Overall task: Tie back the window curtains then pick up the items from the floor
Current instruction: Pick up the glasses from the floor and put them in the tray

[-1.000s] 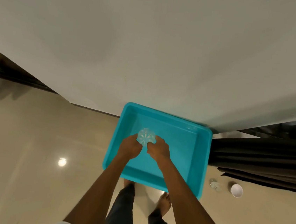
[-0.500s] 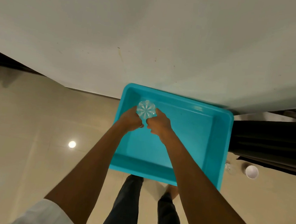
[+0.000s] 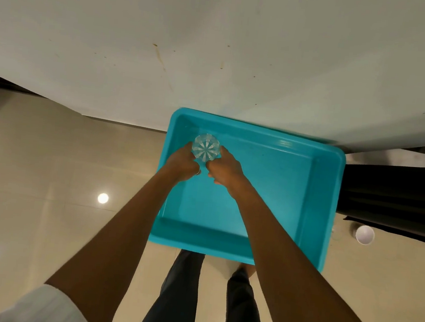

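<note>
Fingers (image 3: 189, 150) of the left hand (image 3: 183, 164) curl against one side of a clear ribbed glass (image 3: 205, 148), and the right hand (image 3: 225, 168) pinches its other side, so both hands grip it over the far-left corner of the turquoise tub (image 3: 333, 199); whether it rests on the tub's bottom cannot be told. Left of the tub lies glossy beige floor tile (image 3: 48, 169) with a round light reflection (image 3: 103, 198). Beyond the tub rises a white wall (image 3: 218, 43) with small brown marks. Right of the tub hangs a dark curtain (image 3: 396, 198), and a white cup (image 3: 365, 234) stands on the floor just beside the tub's right rim.
</note>
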`<state>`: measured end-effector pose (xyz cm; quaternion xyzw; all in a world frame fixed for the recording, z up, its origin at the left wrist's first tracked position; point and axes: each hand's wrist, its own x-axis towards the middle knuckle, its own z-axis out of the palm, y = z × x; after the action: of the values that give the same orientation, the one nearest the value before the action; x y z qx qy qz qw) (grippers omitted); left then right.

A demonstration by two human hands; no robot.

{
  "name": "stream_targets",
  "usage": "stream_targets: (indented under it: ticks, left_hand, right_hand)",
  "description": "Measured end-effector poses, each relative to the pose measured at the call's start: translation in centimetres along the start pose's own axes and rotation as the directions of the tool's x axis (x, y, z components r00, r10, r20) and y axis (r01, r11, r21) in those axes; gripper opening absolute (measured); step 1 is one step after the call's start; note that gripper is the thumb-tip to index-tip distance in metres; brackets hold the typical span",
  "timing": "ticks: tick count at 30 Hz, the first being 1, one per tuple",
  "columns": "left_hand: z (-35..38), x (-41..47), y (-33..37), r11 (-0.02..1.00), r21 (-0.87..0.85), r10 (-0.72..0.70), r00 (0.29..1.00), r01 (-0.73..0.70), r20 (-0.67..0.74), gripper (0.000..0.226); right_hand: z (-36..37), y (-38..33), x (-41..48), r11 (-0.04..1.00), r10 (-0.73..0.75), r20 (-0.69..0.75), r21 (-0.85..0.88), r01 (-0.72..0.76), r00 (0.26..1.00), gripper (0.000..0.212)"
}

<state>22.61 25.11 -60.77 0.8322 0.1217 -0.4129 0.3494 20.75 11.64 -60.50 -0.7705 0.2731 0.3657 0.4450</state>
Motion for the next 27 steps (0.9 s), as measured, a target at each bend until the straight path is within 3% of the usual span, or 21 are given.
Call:
stream_targets:
  ticks: [6,13,23,27]
  left_hand:
    - [0.1,-0.4,0.0,0.998,-0.031,-0.052,0.998,0.053,0.028,0.067]
    - [0.5,-2.9,0.0,0.979,0.126,-0.155,0.987,0.158,-0.036,0.061]
    - [4.2,-8.3,0.1,0.984,-0.107,-0.146,0.989,0.146,0.006,0.072]
    - [5.9,-13.6,2.6,0.994,-0.047,-0.104,0.994,0.103,-0.019,0.058]
  right_hand:
    - [0.3,0.4,-0.8,0.997,0.053,0.002,0.058,-0.053,0.999,0.049]
    - [-0.3,1.4,-3.1,0.995,0.079,-0.017,0.060,-0.078,0.997,0.071]
    - [-0.9,4.7,-10.6,0.980,0.144,-0.088,0.152,-0.130,0.986,0.074]
    - [-1.3,6.9,-13.9,0.965,0.182,-0.113,0.211,-0.155,0.977,0.077]
